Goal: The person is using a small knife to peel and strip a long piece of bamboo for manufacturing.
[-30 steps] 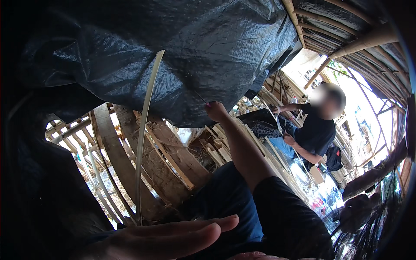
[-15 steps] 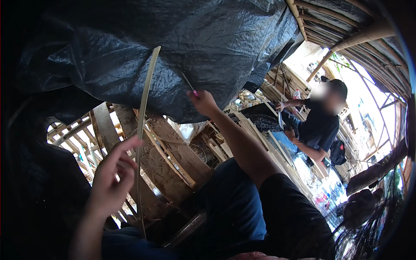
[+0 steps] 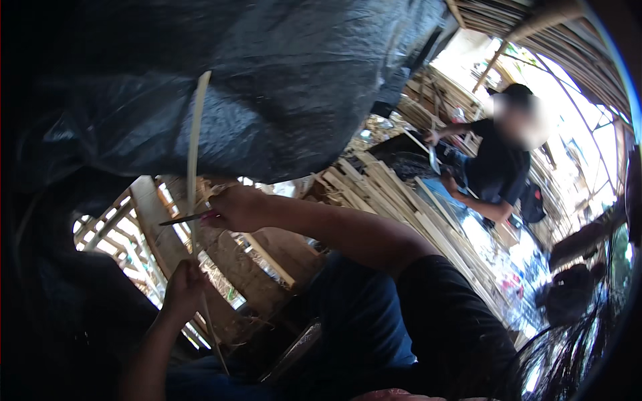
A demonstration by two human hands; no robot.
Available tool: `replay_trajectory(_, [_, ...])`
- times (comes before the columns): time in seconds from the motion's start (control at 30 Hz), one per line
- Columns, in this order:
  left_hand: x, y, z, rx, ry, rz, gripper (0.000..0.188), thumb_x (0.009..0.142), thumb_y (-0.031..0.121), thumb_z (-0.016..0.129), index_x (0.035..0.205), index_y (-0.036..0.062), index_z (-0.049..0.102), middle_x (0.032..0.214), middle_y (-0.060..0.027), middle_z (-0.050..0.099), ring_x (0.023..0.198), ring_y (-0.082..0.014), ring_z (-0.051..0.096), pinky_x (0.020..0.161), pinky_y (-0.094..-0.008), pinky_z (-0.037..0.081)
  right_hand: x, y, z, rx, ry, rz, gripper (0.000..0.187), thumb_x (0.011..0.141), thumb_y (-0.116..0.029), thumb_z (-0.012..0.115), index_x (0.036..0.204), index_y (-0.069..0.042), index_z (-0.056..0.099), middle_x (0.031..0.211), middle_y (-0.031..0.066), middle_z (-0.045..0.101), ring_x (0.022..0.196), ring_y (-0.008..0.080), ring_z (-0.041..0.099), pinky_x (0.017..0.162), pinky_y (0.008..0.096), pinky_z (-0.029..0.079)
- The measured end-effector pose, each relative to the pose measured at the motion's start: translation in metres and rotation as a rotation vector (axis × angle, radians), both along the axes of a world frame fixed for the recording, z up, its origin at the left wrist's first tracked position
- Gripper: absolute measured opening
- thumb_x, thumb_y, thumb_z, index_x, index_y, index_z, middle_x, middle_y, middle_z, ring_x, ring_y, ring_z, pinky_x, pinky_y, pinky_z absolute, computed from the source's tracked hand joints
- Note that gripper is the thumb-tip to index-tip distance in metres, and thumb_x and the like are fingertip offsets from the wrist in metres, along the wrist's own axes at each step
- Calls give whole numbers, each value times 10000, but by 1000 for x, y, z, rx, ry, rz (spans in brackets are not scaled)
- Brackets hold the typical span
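A long, thin, pale strip [image 3: 194,147], apparently bamboo, stands nearly upright before me with its lower end down by my lap. My left hand [image 3: 184,289] is closed around it below its middle. Above that, my right hand [image 3: 239,208] grips a small knife [image 3: 179,220] by its pink handle. The dark blade points left and crosses the strip, touching or very near it; which of the two I cannot tell. My right fingers are partly hidden by the back of the hand.
A black plastic sheet [image 3: 281,87] hangs across the far side. Wide boards with gaps [image 3: 267,247] lie below my hands. At right, a person in a dark shirt [image 3: 491,164] holds a blade and a strip beside a pile of pale strips [image 3: 401,197].
My right hand has brought the knife down and left to the strip. The left hand, loose with fingers apart before, has closed on the strip. The strip's top has shifted left.
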State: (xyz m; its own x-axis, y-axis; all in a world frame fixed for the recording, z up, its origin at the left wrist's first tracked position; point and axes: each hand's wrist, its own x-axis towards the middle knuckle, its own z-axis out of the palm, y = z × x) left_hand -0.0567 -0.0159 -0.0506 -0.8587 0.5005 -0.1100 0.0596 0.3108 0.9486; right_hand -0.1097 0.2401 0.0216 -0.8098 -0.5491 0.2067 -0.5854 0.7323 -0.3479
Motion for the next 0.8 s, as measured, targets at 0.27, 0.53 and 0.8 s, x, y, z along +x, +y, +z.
replay_trajectory(0.27, [-3,-3,16,-9,-172,9,238,953,306,544,1041,87,512,761,9,504,676,-71,512,590,-231,411,1,-20,2,238,-167,-83,387,937,-445,464,937,-112,662,823,120,673,800,321,665,681,459,511])
replay_trajectory(0.53, [11,-20,11,170,-340,118,169,929,103,512,1091,67,484,822,3,510,717,-93,532,648,-258,476,8,-35,-17,209,-92,57,392,947,-453,436,900,-149,680,799,92,688,784,289,679,704,435,518])
replay_trajectory(0.8, [9,-1,21,-28,-266,58,216,942,81,533,1141,0,505,883,-32,570,767,-114,572,734,-279,489,27,-33,7,421,-191,-44,455,977,-455,392,950,-54,604,735,167,653,738,343,671,672,472,524])
